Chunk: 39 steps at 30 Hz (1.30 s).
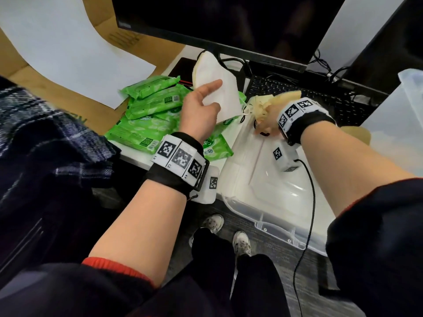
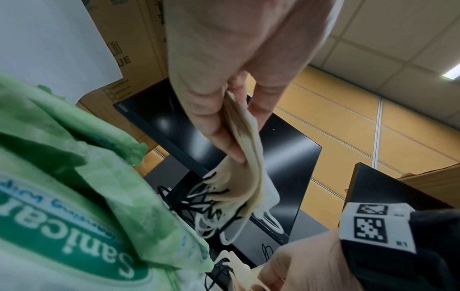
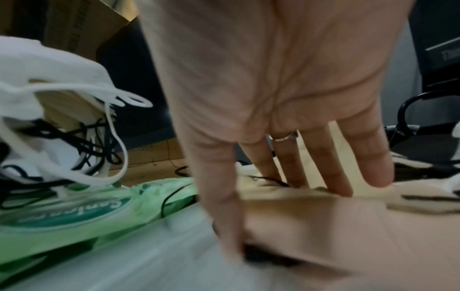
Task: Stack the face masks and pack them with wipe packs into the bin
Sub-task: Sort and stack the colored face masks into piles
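Head view: the left hand [image 1: 201,110] holds a stack of face masks [image 1: 219,85] raised above the desk [image 1: 142,160], thumb laid on the white top mask and fingers curled behind; the left wrist view shows thumb and fingers pinching the layered stack, its black and white ear loops [image 2: 211,212] dangling. Under and left of that hand lies a heap of green wipe packs [image 1: 146,115], touching and overlapping one another. Right of the left hand, just beside it, the right hand [image 1: 267,124] presses on a beige mask [image 1: 274,101]; the right wrist view shows its fingers [image 3: 336,173] spread and nearly straight, tips down on the beige fabric, thumb against the mask's edge. How firmly it grips cannot be told, since that picture is blurred. This mask lies at the far rim of a clear plastic bin [image 1: 263,191], which sits beneath the right forearm, overhanging the desk's near edge. Beyond both hands stand a dark monitor [image 1: 229,24] and a black keyboard [image 1: 309,94] with cables. Far left of the hands are white paper [image 1: 68,53], cardboard [image 1: 45,83] and a plaid cloth [image 1: 34,124]. Grey floor [image 1: 263,241] and shoes show below.
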{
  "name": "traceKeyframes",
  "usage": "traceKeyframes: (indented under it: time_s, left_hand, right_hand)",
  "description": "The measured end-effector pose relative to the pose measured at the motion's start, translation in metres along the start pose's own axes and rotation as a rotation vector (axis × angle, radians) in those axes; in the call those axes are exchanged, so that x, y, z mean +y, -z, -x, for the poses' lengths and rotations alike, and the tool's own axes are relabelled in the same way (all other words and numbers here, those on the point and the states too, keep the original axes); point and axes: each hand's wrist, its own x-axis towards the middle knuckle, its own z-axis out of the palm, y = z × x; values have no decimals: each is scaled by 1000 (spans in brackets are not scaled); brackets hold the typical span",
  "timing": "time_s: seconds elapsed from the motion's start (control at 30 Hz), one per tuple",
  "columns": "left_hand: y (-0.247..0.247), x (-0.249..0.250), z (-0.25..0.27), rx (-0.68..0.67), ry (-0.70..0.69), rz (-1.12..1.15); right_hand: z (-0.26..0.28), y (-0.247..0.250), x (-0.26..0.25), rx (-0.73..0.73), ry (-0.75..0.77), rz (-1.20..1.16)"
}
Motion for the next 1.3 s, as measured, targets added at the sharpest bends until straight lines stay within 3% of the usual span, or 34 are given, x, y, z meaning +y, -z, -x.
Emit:
traceKeyframes:
  time_s: [0.37, 0.63, 0.8, 0.93, 1.1, 1.3]
  left_hand:
    - [-1, -1, -1, -14, -13, 8]
    - [-1, -4, -1, -19, 13, 18]
    - [-2, -7, -3, -24, 30, 60]
    - [-5, -6, -4, -26, 22, 91]
    - [-11, -1, 4, -65, 41, 122]
    - [-16, 12, 26, -242, -36, 279]
  right_hand:
    - [-1, 11, 6, 81, 90, 226]
    - [-6, 9, 6, 138, 26, 143]
    - [-13, 17, 9, 236, -62, -84]
    - [4, 32, 22, 445, -87, -381]
    - [67, 52, 17, 659, 70, -841]
    - [123, 32, -9, 535, 305, -843]
